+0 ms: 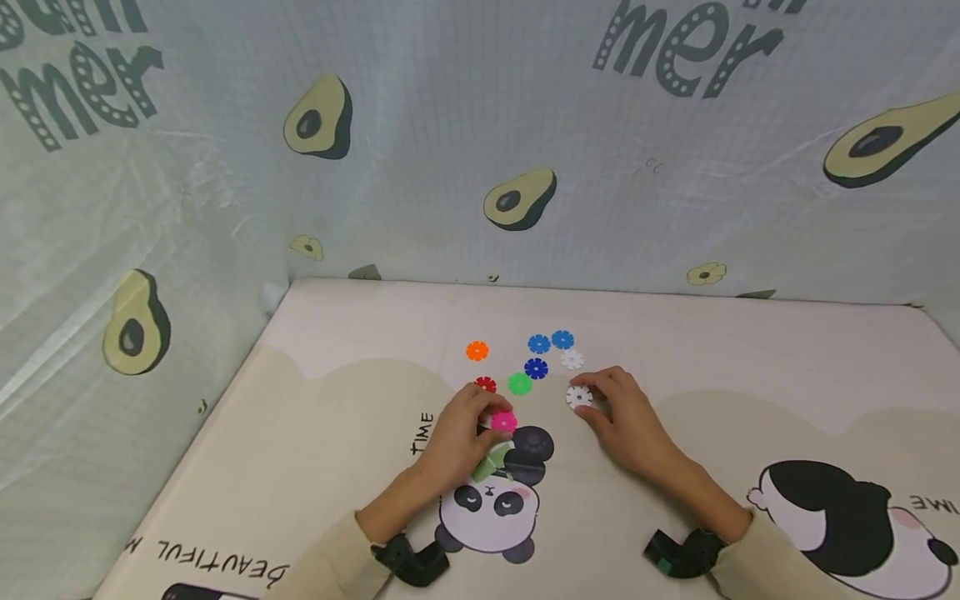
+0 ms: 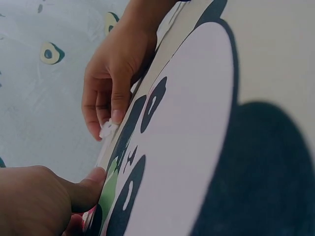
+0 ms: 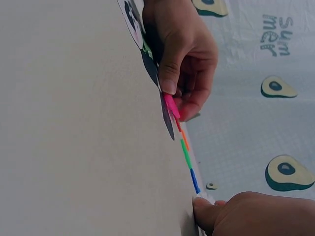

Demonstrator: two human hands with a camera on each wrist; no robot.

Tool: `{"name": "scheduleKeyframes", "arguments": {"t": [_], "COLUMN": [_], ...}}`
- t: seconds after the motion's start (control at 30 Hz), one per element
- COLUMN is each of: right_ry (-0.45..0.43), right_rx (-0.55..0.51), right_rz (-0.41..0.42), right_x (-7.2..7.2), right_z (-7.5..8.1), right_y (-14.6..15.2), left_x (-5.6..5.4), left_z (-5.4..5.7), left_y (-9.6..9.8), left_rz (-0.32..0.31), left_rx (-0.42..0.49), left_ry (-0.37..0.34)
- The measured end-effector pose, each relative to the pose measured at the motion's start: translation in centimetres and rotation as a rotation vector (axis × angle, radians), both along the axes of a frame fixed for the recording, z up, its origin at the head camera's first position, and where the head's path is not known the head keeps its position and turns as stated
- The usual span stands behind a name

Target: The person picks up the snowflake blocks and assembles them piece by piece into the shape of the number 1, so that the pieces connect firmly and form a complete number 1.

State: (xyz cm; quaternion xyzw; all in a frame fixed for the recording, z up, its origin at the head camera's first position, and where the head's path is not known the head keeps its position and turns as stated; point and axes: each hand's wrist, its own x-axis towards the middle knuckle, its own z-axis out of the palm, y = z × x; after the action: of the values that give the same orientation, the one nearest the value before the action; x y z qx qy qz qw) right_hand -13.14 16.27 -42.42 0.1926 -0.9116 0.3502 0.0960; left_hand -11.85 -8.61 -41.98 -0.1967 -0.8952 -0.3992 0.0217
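My left hand (image 1: 459, 437) pinches a pink notched disc (image 1: 503, 422) between thumb and fingers, low over the printed panda. In the right wrist view this pink disc (image 3: 172, 105) is seen almost edge-on. To the right, my right hand (image 1: 630, 425) grips a white notched disc (image 1: 579, 397) by its edges. The left wrist view shows part of that white disc (image 2: 108, 129) under the fingertips. Just beyond the left fingers lies a red disc (image 1: 486, 384), partly covered by them. A green disc (image 1: 520, 383) lies between the hands, with a dark blue disc (image 1: 536, 368) behind it.
Farther back on the table cover (image 1: 360, 333) are an orange disc (image 1: 477, 351), a blue disc (image 1: 539, 343), another blue disc (image 1: 562, 339) and a second white disc (image 1: 572, 359). An avocado-printed curtain (image 1: 420, 125) rises behind the table's far edge.
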Motion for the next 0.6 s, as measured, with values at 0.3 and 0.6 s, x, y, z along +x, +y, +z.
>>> {"name": "scheduleKeyframes", "arguments": {"t": [0.3,0.6], "right_ry": [0.099,-0.227], "right_rx": [-0.031,-0.261], "right_rz": [0.049,0.044], "right_x": [0.0,0.6], "right_z": [0.0,1.0], "right_y": [0.2,-0.5], "left_x": [0.1,0.0], "left_z": [-0.1,-0.4], "left_y": [-0.1,-0.2], "left_rz": [-0.011,-0.021], "left_rx": [0.017,0.221], "left_ry": [0.086,0.074]}}
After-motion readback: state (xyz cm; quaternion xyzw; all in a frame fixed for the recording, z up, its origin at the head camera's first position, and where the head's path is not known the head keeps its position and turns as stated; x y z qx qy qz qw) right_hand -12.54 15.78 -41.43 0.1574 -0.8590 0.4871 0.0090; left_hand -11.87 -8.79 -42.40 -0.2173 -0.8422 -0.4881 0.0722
